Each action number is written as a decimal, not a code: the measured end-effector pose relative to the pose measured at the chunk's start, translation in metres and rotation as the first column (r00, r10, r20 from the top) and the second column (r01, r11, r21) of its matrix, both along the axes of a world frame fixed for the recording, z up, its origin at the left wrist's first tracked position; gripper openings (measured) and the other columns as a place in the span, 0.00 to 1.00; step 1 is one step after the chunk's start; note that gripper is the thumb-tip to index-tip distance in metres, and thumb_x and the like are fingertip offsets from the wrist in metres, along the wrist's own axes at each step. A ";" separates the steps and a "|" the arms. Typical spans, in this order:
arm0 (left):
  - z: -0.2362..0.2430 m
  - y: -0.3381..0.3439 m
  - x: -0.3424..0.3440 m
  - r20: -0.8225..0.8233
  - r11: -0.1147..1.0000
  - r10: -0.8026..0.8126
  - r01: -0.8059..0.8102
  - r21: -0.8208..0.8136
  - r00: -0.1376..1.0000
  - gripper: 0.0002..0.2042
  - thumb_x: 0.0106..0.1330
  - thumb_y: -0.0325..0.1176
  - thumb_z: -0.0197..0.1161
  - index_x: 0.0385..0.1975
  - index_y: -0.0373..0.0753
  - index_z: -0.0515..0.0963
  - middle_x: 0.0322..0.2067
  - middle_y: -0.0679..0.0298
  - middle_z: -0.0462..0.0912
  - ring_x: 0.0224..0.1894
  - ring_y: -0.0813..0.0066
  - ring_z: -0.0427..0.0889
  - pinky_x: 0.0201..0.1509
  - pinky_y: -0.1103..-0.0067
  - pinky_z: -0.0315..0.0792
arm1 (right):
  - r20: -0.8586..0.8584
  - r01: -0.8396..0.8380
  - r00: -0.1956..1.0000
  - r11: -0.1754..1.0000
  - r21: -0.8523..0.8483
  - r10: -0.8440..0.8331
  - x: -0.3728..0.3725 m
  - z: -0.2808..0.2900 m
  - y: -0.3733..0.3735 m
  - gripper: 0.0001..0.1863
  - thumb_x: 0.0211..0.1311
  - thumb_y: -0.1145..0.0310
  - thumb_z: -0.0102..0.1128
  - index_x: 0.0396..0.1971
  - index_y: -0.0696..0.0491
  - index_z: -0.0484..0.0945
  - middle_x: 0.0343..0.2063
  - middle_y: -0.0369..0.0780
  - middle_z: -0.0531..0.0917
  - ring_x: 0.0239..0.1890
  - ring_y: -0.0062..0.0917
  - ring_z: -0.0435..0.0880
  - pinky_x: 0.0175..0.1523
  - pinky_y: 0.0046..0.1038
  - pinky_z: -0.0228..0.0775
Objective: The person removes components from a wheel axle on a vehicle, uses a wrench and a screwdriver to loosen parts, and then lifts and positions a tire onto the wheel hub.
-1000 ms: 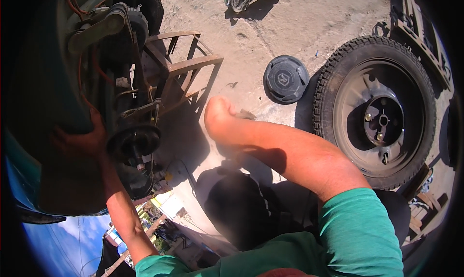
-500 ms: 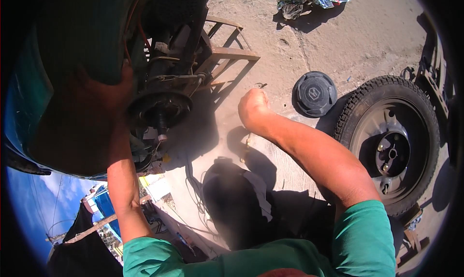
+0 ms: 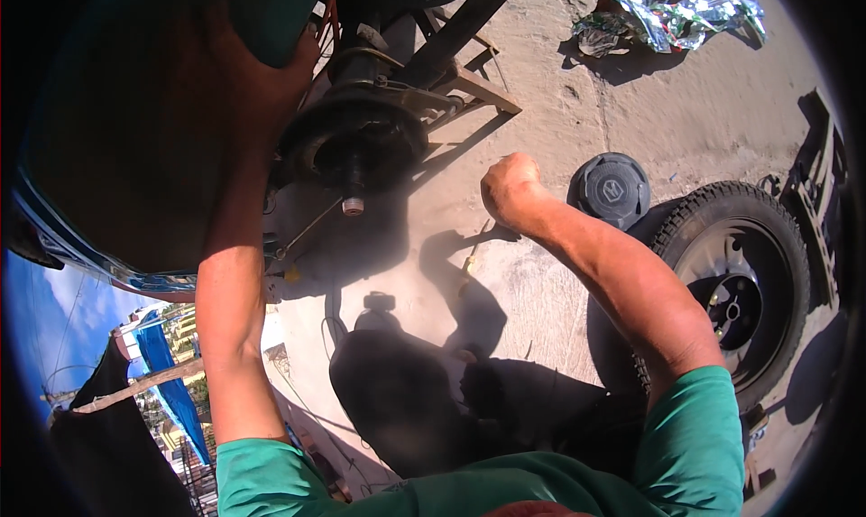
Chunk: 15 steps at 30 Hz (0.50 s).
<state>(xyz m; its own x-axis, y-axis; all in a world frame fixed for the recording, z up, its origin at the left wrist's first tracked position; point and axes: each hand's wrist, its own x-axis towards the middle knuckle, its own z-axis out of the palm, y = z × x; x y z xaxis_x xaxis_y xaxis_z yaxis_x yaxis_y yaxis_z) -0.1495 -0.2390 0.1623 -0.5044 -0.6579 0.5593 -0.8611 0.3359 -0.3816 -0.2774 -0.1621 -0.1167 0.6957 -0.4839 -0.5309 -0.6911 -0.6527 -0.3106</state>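
Observation:
My left hand lies in deep shade against the green curved body panel of a vehicle, thumb spread away from the fingers. Just right of it, a dark round wheel hub has a stub shaft jutting toward me, with no wheel on it. My right hand is closed in a fist above the ground, to the right of the hub. Whatever it may hold is hidden behind the fingers. A black round cap with ridged edges lies on the concrete just beyond that fist.
A knobby tyre on a steel rim lies at the right. Crumpled silvery foil sits on the concrete at the far right. A rusty metal frame stands behind the hub. A thin rod slants below the hub.
The view has shifted, so the hub, cap and tyre sit differently in it. My left hand stays against the panel. My right fist remains closed near the cap.

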 end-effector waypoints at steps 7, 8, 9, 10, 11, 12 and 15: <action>0.004 0.013 0.015 -0.150 0.998 -0.062 0.065 0.018 0.987 0.30 0.55 0.33 0.75 0.58 0.30 0.74 0.47 0.49 0.83 0.46 0.55 0.86 0.49 0.69 0.81 | -0.039 -0.036 0.999 0.997 -0.066 0.034 0.006 0.018 0.009 0.13 0.60 0.66 0.66 0.45 0.47 0.90 0.48 0.36 0.90 0.49 0.30 0.90 0.42 0.34 0.82; 0.002 0.019 0.019 -0.179 0.997 -0.074 0.080 0.025 0.981 0.30 0.56 0.33 0.75 0.58 0.30 0.74 0.47 0.49 0.84 0.46 0.56 0.86 0.49 0.70 0.81 | -0.060 -0.053 0.997 0.996 -0.078 0.048 0.006 0.021 0.012 0.13 0.60 0.66 0.66 0.45 0.46 0.90 0.48 0.37 0.90 0.49 0.29 0.90 0.42 0.34 0.82; 0.002 0.022 0.024 -0.214 0.995 -0.088 0.097 0.032 0.973 0.29 0.56 0.32 0.75 0.58 0.30 0.75 0.47 0.50 0.84 0.46 0.56 0.86 0.49 0.70 0.81 | -0.079 -0.069 0.995 0.994 -0.087 0.062 0.006 0.025 0.015 0.13 0.61 0.66 0.66 0.45 0.46 0.91 0.48 0.37 0.90 0.49 0.29 0.90 0.42 0.33 0.82; 0.003 0.028 0.029 -0.247 0.992 -0.108 0.122 0.040 0.963 0.28 0.57 0.32 0.75 0.58 0.30 0.75 0.47 0.50 0.84 0.46 0.56 0.86 0.48 0.70 0.81 | -0.095 -0.085 0.993 0.992 -0.097 0.076 0.008 0.029 0.018 0.13 0.61 0.66 0.66 0.45 0.45 0.91 0.49 0.37 0.90 0.49 0.28 0.90 0.43 0.33 0.82; 0.002 0.034 0.034 -0.286 0.986 -0.138 0.158 0.047 0.948 0.28 0.57 0.31 0.74 0.57 0.30 0.75 0.47 0.50 0.85 0.46 0.57 0.86 0.48 0.70 0.81 | -0.094 -0.078 0.993 0.992 -0.104 0.068 0.007 0.034 0.022 0.13 0.61 0.65 0.66 0.44 0.45 0.91 0.48 0.37 0.90 0.50 0.28 0.90 0.44 0.31 0.82; 0.001 0.044 0.040 -0.330 0.977 -0.178 0.208 0.057 0.927 0.27 0.57 0.31 0.74 0.57 0.30 0.76 0.47 0.50 0.85 0.46 0.57 0.87 0.48 0.70 0.82 | -0.099 -0.075 0.993 0.991 -0.111 0.064 0.009 0.037 0.026 0.12 0.62 0.65 0.65 0.44 0.46 0.91 0.47 0.38 0.90 0.50 0.28 0.90 0.45 0.30 0.82; -0.003 0.083 0.059 -0.415 0.919 -0.306 0.380 0.107 0.857 0.25 0.59 0.29 0.74 0.56 0.30 0.77 0.47 0.51 0.86 0.45 0.58 0.87 0.46 0.71 0.82 | -0.114 -0.072 0.992 0.989 -0.133 0.057 0.010 0.045 0.039 0.11 0.63 0.64 0.63 0.41 0.47 0.91 0.44 0.38 0.91 0.49 0.29 0.90 0.46 0.29 0.81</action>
